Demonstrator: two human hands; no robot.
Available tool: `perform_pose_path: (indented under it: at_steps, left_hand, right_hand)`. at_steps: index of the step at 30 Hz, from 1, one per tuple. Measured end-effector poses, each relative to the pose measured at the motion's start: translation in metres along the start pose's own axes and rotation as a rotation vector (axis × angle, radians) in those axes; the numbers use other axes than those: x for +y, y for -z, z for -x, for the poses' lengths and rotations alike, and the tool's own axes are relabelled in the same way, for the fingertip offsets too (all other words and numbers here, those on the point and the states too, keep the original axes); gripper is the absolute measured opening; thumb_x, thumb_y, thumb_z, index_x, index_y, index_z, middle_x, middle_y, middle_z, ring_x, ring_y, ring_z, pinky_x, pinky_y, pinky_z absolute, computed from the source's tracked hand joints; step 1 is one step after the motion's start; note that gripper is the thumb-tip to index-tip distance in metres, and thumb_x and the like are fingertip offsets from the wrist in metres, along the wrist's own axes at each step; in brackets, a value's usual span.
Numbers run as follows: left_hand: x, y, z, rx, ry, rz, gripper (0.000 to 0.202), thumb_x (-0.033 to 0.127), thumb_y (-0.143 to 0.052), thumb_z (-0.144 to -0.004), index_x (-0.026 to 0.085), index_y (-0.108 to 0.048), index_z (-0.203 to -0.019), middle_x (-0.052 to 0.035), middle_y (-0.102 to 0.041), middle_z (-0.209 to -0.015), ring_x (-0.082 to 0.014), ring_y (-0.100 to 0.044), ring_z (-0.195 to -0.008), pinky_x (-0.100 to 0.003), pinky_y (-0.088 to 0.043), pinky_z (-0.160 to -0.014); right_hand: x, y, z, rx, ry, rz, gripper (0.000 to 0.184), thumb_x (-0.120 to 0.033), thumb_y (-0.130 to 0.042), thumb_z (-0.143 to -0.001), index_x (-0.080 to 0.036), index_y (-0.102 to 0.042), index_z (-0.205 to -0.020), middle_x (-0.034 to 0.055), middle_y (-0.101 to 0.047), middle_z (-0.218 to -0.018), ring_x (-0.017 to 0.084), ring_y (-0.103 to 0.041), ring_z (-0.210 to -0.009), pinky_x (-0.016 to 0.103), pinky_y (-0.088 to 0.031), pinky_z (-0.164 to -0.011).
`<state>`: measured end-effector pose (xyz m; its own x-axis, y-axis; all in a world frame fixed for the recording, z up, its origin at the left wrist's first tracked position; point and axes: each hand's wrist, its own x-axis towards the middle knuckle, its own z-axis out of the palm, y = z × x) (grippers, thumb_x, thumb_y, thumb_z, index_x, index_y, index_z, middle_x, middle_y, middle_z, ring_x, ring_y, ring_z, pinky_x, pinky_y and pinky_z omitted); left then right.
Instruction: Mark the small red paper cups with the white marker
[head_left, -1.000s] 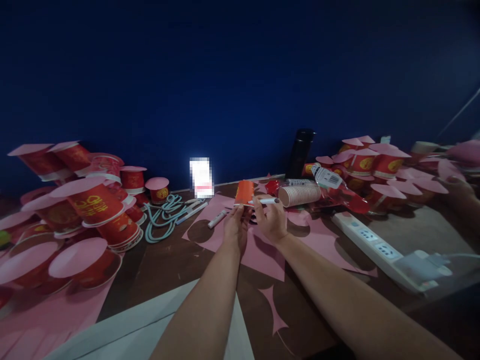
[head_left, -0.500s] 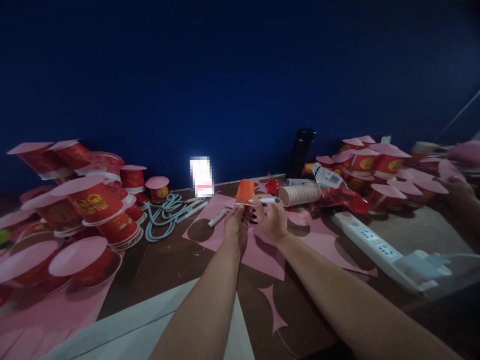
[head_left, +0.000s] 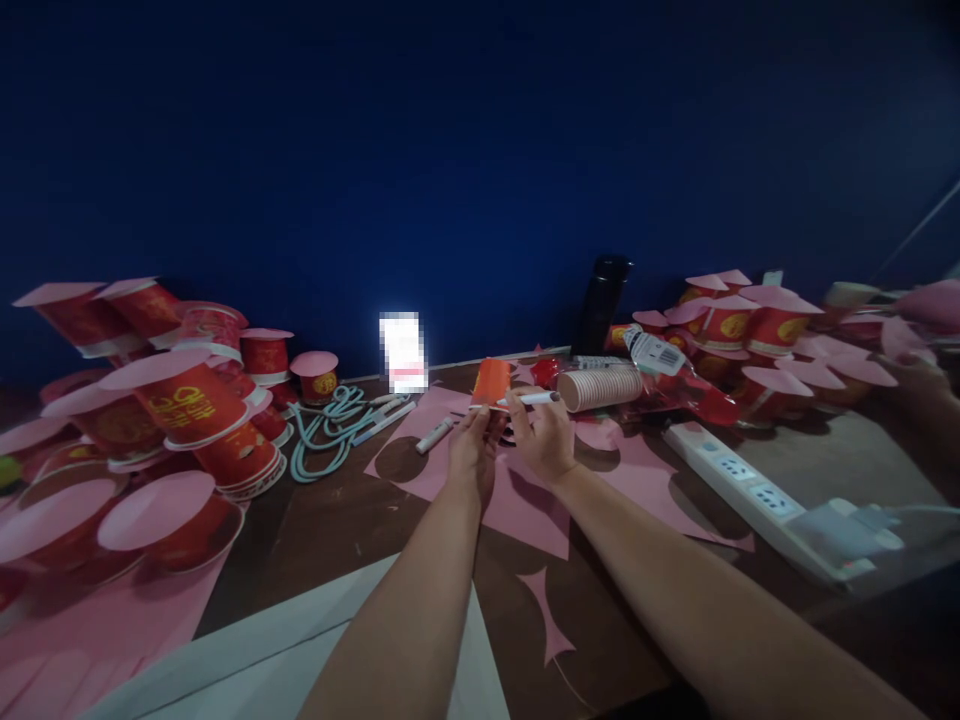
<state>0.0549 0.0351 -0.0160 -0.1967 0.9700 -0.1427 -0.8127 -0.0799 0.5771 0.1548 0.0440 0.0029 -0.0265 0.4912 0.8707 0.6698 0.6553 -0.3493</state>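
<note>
Head camera: a second of near-stillness

The left hand pinches the near edge of a red-orange paper cup, which sits just left of the sideways stack of nested paper cups. The right hand has its fingers closed round a white marker pen, its tip towards the cup's near edge (whether they touch cannot be told). Against the last second's pictures, barely anything has shifted: both hands, cup and pen keep almost the same pose, which suggests careful close work rather than a new step. Nearer than the stack and to its left lies a cut-out pink paper sheet; behind it stands a black flask.
</note>
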Motion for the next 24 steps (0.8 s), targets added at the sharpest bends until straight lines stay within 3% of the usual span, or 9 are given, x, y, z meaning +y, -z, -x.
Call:
perform_pose_path:
  at_steps: [11,24]
  left_hand:
    - [0.0023,-0.0017,-0.0009,0.055,0.011,0.075,0.008,0.008,-0.066,-0.077,0.013,-0.065,-0.071,-0.0011,-0.067,-0.072,-0.0079,-0.064,-0.066,-0.022,-0.052,-0.073]
    - [0.0002,0.0029,-0.0034,-0.002,0.012,0.086,0.006,0.01,-0.07,-0.073,0.013,-0.065,-0.07,-0.0015,-0.068,-0.073,-0.0082,-0.064,-0.068,-0.023,-0.052,-0.076]
  right_hand:
    - [-0.0011,0.0021,0.0001,0.004,-0.055,-0.062,0.025,-0.033,-0.044,-0.097,-0.022,-0.066,-0.096,0.0064,-0.071,-0.088,0.021,-0.065,-0.088,0.037,-0.048,-0.084]
    - [-0.0026,0.0012,0.0004,-0.004,-0.037,-0.035,0.023,-0.032,-0.045,-0.096,-0.021,-0.064,-0.09,0.0066,-0.071,-0.088,0.02,-0.065,-0.087,0.037,-0.047,-0.085]
